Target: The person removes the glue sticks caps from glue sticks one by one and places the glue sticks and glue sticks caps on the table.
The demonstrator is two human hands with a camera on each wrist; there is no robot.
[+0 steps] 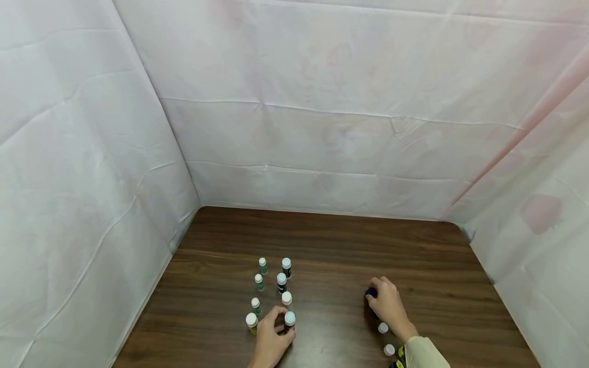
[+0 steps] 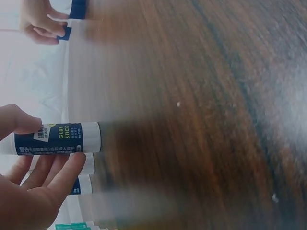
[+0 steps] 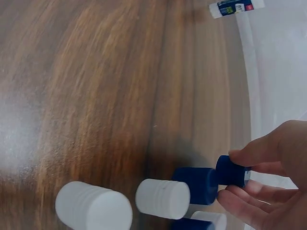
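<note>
My left hand (image 1: pixel 271 337) pinches an upright glue stick (image 2: pixel 55 138) with a dark blue label and white ends, thumb on one side and fingers on the other. Just behind it stands another white-capped glue stick (image 1: pixel 287 298), in a column with two dark-labelled ones. Over on the right side of the table, my right hand (image 1: pixel 387 304) pinches a short dark blue cylinder (image 3: pixel 232 171) between thumb and fingertips. Another blue cylinder (image 3: pixel 196 184) sits right at it, overlapping it in the right wrist view. Ribbed white cylinders (image 3: pixel 163 198) stand close by.
Left of the glue stick column runs a line of small green-labelled sticks (image 1: pixel 259 282), with a yellowish white-capped one (image 1: pixel 251 321) at its near end. Yellow-and-black items (image 1: pixel 401 352) lie partly under the right sleeve. White cloth walls (image 1: pixel 322 143) border the wooden table (image 1: pixel 322 230).
</note>
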